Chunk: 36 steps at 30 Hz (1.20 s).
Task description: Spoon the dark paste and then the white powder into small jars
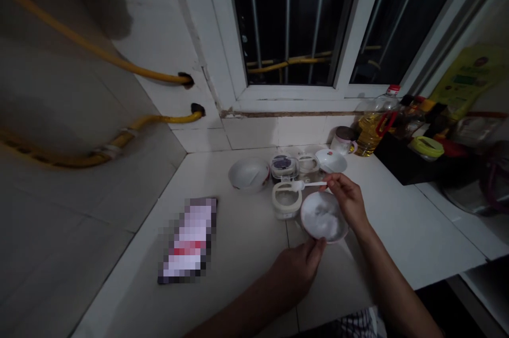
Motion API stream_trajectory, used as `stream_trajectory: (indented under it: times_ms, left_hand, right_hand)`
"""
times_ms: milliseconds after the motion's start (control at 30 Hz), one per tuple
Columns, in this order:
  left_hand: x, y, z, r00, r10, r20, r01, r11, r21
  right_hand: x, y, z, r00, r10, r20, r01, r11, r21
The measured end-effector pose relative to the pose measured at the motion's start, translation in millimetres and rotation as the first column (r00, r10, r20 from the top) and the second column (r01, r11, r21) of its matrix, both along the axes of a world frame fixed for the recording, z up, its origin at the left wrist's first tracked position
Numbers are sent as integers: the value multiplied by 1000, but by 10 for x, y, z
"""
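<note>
My left hand (pixel 299 269) is closed on the near rim of a white bowl (pixel 308 211) that has white powder (pixel 328 221) in it. Between thumb and fingers, my right hand (pixel 349 199) pinches the handle of a small white spoon (pixel 310 184). The spoon's head is over a clear jar with a cream rim (pixel 287 213), just left of the bowl; whether they touch I cannot tell. Behind that jar stand a container with a dark-patterned lid (pixel 283 164) and another clear jar with a pale rim (pixel 307 163).
A large white bowl (pixel 246 176) and a smaller white dish (pixel 332 159) stand toward the back wall. Near them are a lidded mug (pixel 343 140) and an oil bottle (pixel 369 128). A blurred-out phone-like device (pixel 190 240) lies at left. Several condiments stand on a dark stand (pixel 401 163) at right.
</note>
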<state>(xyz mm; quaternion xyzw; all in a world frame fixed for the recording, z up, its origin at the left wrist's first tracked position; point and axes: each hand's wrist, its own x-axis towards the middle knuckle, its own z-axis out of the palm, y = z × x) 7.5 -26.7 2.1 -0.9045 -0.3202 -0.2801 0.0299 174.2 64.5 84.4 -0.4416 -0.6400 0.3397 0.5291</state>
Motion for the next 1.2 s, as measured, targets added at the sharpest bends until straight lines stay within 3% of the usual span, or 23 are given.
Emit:
stream_trajectory:
  times_ms: [67, 133, 200, 233, 367, 467, 567, 667, 767, 900, 1067, 1200]
  left_hand:
    - [0, -2, 8, 1000, 3, -16, -3, 1000, -16]
    - [1, -4, 23, 1000, 1, -17, -1, 1000, -14]
    - [3, -6, 38, 1000, -2, -14, 2, 1000, -11]
    - [4, -7, 43, 1000, -1, -15, 1, 1000, -14]
    - [4, -15, 40, 999, 15, -31, -16, 999, -32]
    - [-1, -18, 26, 1000, 12, -23, -12, 1000, -24]
    - [-5, -15, 16, 1000, -3, -30, 1, 999, -52]
    - [-2, -12, 10, 999, 6, -35, -8, 998, -59]
    - [4, -14, 7, 999, 17, -50, -20, 997, -72]
    - [7, -17, 5, 998, 14, -66, -19, 997, -75]
    - [-2, -14, 9, 999, 5, -47, -7, 999, -49]
    - [-5, -12, 19, 1000, 2, -21, -2, 1000, -20]
  right_hand:
    - [-50, -49, 7, 964, 40, 262, -109, 961, 254]
    - [-82, -79, 24, 861, 54, 506, -300, 858, 417]
    - [-83, -94, 46, 795, 26, 606, -398, 776, 489]
    - [-68, -98, 58, 799, 7, 601, -393, 762, 515]
    - [98, -99, 110, 910, -83, 407, -175, 811, 558]
    - [257, -75, 146, 924, -137, 358, -82, 842, 533]
    - [320, -41, 154, 863, -191, 467, -123, 819, 561]
    - [247, -34, 133, 729, -255, 636, -221, 791, 570]
    - [117, -69, 118, 632, -187, 752, -334, 810, 482]
    - [63, -115, 138, 659, 3, 752, -437, 815, 380]
    - [160, -69, 142, 748, -64, 660, -300, 856, 422]
    - [172, -52, 132, 739, 35, 673, -290, 918, 271]
